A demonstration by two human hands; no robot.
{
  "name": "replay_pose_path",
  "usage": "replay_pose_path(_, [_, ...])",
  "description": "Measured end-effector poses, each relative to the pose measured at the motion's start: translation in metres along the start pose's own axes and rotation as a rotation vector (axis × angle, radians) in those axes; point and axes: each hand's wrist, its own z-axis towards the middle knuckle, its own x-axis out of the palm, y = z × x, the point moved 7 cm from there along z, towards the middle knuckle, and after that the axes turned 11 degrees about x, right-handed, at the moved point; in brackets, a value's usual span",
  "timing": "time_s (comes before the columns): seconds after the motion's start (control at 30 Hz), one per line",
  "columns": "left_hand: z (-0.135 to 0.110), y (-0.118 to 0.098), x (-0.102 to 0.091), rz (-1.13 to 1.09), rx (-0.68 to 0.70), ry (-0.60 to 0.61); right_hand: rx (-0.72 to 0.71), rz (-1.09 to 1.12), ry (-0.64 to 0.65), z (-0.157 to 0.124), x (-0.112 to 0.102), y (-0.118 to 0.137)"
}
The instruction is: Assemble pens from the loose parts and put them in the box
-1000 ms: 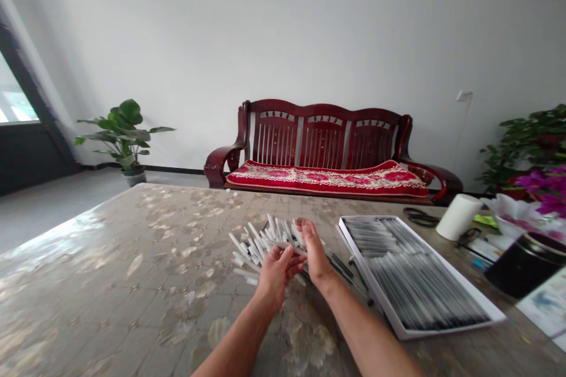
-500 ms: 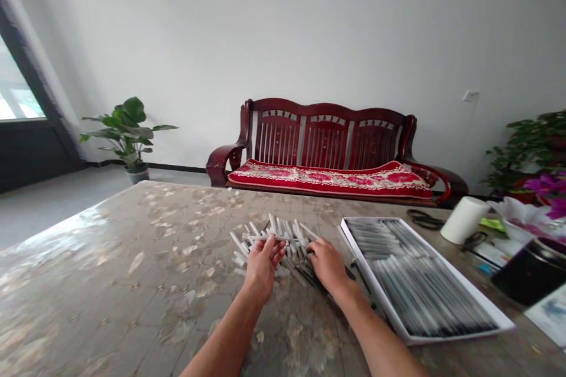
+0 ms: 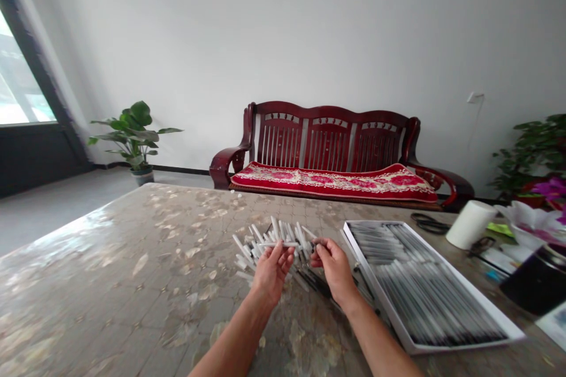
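Note:
My left hand [image 3: 271,271] pinches a translucent white pen barrel [image 3: 287,244] between thumb and fingers, holding it level above the pile. To its right, my right hand [image 3: 333,268] is closed on a small black pen part [image 3: 314,245], close to the barrel's right end; the fingers partly cover it. Behind and beneath both hands lies a loose heap of white pen barrels [image 3: 276,227], pointing in many directions. Thin black pen parts [image 3: 316,281] lie under my right wrist. Beside my right forearm is a white shallow box [image 3: 469,346] filled with rows of clear pens with dark ends [image 3: 435,294].
The table [image 3: 177,288] has a patterned cover. Black scissors [image 3: 428,224], a white roll [image 3: 471,224] and a dark cylindrical container [image 3: 536,278] stand or lie right of the box. A red wooden bench [image 3: 329,141] is beyond the table, with a potted plant [image 3: 135,135] at left.
My right hand has lifted from the pile and turned toward the left hand, showing the small black part in its fingers. The left hand keeps the barrel. The view has tilted slightly up.

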Motion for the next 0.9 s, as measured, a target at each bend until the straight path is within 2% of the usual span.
replay_pose_path(0.1, [0.0, 0.001, 0.001, 0.027, 0.025, 0.019, 0.082, 0.179, 0.024, -0.009, 0.005, 0.001])
replay_pose_path(0.2, [0.0, 0.001, 0.001, 0.034, 0.031, 0.022, 0.123, 0.259, 0.026, -0.015, 0.009, 0.0])
replay_pose_path(0.47, [-0.007, 0.003, 0.005, 0.075, 0.022, 0.029, 0.037, 0.16, -0.065, -0.017, 0.009, 0.001])
replay_pose_path(0.77, [-0.008, 0.005, 0.004, 0.106, 0.039, 0.024, 0.002, 0.14, -0.048, -0.013, 0.007, -0.004])
replay_pose_path(0.9, [-0.009, 0.006, 0.004, 0.114, 0.052, 0.058, -0.026, 0.087, -0.042, -0.013, 0.008, -0.003])
